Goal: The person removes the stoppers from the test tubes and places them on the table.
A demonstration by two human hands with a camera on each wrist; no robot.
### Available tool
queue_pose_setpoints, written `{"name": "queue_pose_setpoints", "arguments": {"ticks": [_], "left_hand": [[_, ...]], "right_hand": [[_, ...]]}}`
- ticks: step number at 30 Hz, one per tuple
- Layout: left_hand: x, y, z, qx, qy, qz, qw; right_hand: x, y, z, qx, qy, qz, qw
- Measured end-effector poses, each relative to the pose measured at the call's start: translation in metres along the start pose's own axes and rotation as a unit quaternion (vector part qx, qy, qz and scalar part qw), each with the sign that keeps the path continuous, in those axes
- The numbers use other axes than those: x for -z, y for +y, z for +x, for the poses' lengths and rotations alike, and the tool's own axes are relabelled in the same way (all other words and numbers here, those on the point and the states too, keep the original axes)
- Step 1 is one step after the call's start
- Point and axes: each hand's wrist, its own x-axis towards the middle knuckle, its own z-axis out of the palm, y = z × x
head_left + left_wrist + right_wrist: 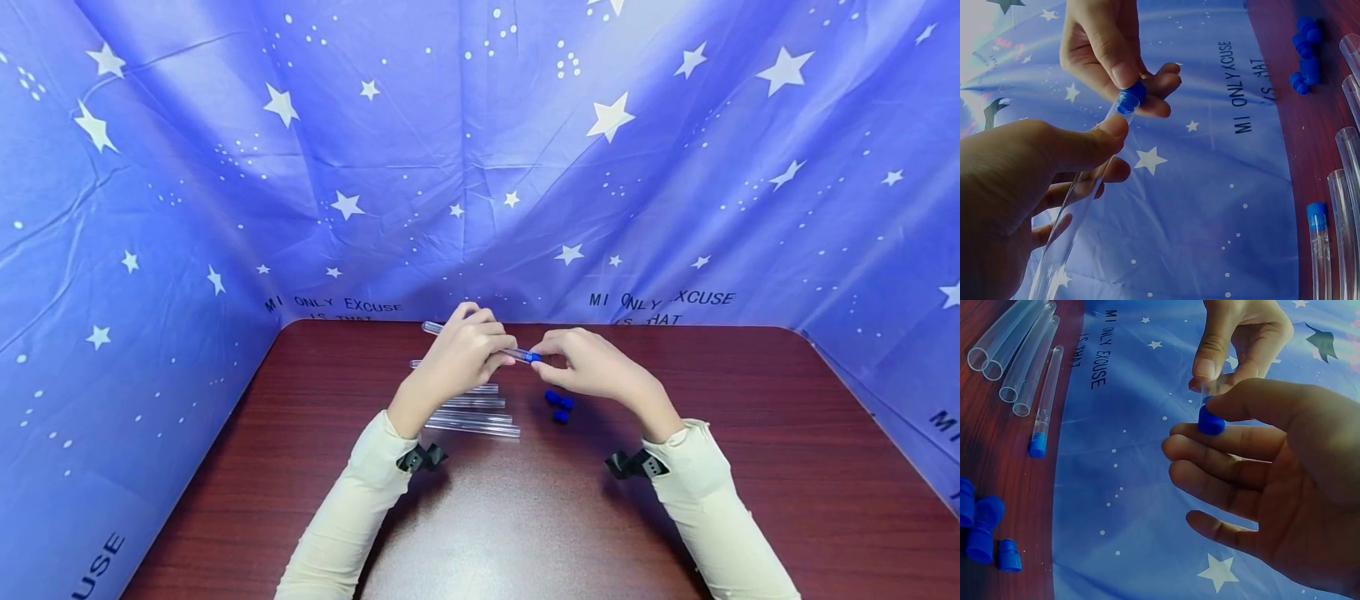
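Note:
My left hand (465, 354) pinches a clear test tube (1065, 240) near its stoppered end, holding it tilted above the table. Between the thumb and fingers of my right hand (596, 362) is the blue stopper (1211, 422), which sits in the tube's mouth. Part of the stopper shows through the clear wall in the left wrist view. The other right fingers are spread loosely in the right wrist view. Below my left hand lie several open clear tubes (483, 431) side by side. One tube on the table (1045, 403) has a blue stopper (1037, 445) in its end.
Several loose blue stoppers (558, 400) lie together on the dark red wooden table (480, 517), below my right hand. A blue curtain with white stars (465, 167) hangs around the table's back and sides.

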Motion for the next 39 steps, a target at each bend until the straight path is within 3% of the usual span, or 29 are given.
{"name": "queue_pose_setpoints", "arguments": {"ticks": [4,11,16,39], "left_hand": [[0.0,0.0,-0.001,0.002,0.001,-0.001,1.0],[-0.002,0.0,-0.001,0.007,0.001,-0.002,1.0],[-0.005,0.0,-0.002,0.008,0.0,0.012,0.9999],[-0.003,0.001,0.0,0.018,-0.018,0.037,0.999]], "right_hand": [[0.0,-0.001,0.001,0.01,0.001,-0.008,1.0],[-0.003,0.0,0.004,0.07,0.033,-0.062,0.995],[-0.006,0.0,0.006,0.092,0.043,-0.071,0.992],[-0.011,-0.002,0.006,0.135,0.111,-0.122,0.977]]}}
